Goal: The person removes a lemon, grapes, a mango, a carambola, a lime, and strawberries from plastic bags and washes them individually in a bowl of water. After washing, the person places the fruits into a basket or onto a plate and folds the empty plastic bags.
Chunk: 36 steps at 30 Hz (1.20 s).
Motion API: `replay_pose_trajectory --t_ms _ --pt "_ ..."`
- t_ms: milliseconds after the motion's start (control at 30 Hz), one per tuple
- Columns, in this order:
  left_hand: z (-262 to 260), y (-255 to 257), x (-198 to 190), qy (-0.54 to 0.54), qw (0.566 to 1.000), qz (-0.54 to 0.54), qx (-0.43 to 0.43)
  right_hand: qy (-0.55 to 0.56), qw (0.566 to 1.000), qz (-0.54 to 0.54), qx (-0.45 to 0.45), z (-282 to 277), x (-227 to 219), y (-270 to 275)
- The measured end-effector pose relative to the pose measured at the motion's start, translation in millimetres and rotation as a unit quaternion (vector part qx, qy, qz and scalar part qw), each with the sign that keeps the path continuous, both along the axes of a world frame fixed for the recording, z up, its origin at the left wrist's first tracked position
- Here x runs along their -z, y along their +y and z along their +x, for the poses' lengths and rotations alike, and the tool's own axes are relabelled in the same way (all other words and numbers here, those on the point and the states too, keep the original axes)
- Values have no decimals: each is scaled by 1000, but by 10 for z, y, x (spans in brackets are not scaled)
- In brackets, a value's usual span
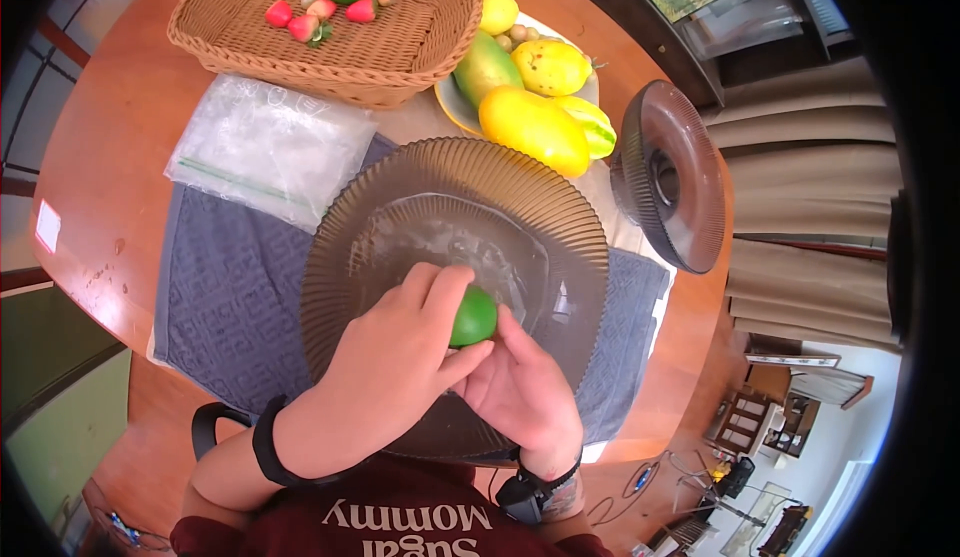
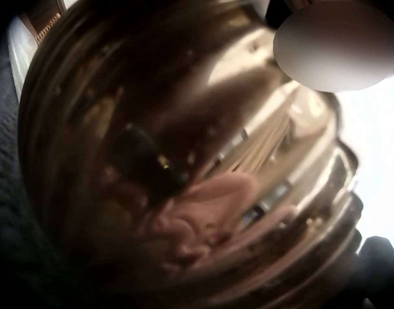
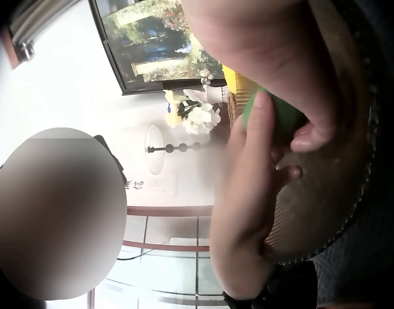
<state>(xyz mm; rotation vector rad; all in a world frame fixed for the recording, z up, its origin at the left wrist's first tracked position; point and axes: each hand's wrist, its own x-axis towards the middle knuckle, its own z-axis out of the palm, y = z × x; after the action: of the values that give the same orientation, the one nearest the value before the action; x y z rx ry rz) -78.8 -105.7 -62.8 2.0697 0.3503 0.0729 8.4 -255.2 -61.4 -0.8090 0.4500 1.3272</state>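
A smooth green fruit (image 1: 476, 318) is held between both hands above a large ribbed, smoky glass bowl (image 1: 575, 222). The left hand (image 1: 395, 352) curls its fingers over the fruit's left side, thumb below. Cupped around its right and lower side is the right hand (image 1: 525, 382), thumb against the skin. In the right wrist view, the left hand (image 3: 245, 187) and right hand (image 3: 274, 58) grip the green fruit (image 3: 287, 119) from two sides. Glass (image 2: 74, 212) fills the left wrist view, with a blurred hand shape showing in it. Some fingers are hidden.
Behind the bowl, a wicker basket (image 1: 230, 32) holds another green fruit and small red ones. A plate of yellow and green fruit (image 1: 535, 132) stands beside it. A clear plastic bag (image 1: 275, 147) lies left, partly on a blue cloth (image 1: 225, 297); another glass bowl (image 1: 700, 177) stands right.
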Motion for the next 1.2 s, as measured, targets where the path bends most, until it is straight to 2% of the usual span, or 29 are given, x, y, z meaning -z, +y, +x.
replay_pose_trajectory --t_ms 133,200,233,300,433,500,633,700,733,767,800,900,967,1000,1067,1200 --pt "-17 -38 -2 22 999 -13 -47 -46 999 -1 11 3 -20 6" --pt "-14 -43 -20 87 992 64 -63 -73 997 9 8 3 -14 8" --pt "-8 -34 -29 87 992 68 -64 -55 998 11 25 -1 -3 0" --pt "-4 -16 -44 63 996 61 -33 -37 998 15 43 -12 3 -5" --pt "-19 7 -54 70 995 73 -15 -95 994 -12 53 -6 -32 -16" --pt "-31 17 -60 76 996 41 8 -113 992 -16 55 6 -45 -21" --pt "-40 80 -21 62 996 19 54 -84 996 -12 10 34 -26 -58" --pt "-22 83 -6 -39 997 -11 61 -60 998 2 -17 32 53 -90" --pt "-16 71 -6 -39 997 -11 61 7 1000 16 -12 24 107 -103" --pt "-8 48 -10 -16 999 -26 13 74 997 29 -7 16 133 -105" --pt "-3 34 -10 7 999 -41 -35 74 997 30 -7 10 119 -83" --pt "14 35 25 39 997 -26 -55 51 998 5 -40 -6 74 -37" --pt "13 41 14 64 995 -61 -49 103 992 39 -67 -23 96 -58" --pt "13 44 8 89 990 -96 -42 104 992 41 -65 -27 133 -79" --pt "13 22 -41 94 989 -106 -35 69 989 115 -57 -41 209 -125" --pt "45 28 -157 78 993 -88 -14 12 997 56 -52 -66 100 -96"
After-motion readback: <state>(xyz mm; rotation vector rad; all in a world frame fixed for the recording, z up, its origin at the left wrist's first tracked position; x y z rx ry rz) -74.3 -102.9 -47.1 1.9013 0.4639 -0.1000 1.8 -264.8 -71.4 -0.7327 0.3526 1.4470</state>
